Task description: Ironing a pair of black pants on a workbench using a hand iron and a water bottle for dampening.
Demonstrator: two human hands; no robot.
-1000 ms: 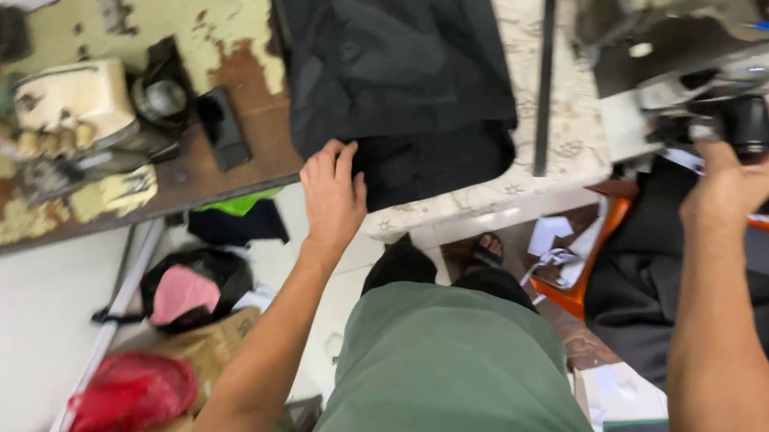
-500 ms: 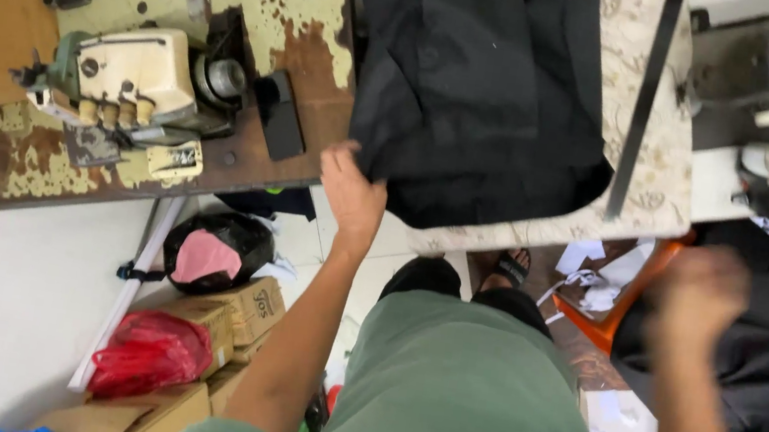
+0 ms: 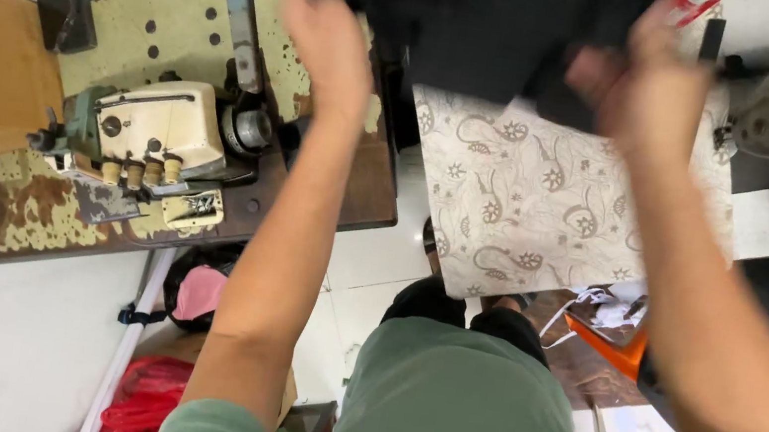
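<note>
Two hands are seen raised over the table (image 3: pixel 545 219), which is covered by a pale patterned cloth. A black fabric (image 3: pixel 472 18) is held up at the top of the view, above the table's far part. The left hand (image 3: pixel 325 32) is placed at the fabric's left edge; its fingers are hidden behind the cloth, so their closure cannot be told. The right hand (image 3: pixel 648 88) is closed on the fabric's right lower edge, its fingers (image 3: pixel 595 75) curled into the folds. A cream overlock sewing machine (image 3: pixel 155 139) is set on a worn bench (image 3: pixel 25 206) to the left, well apart from the fabric.
</note>
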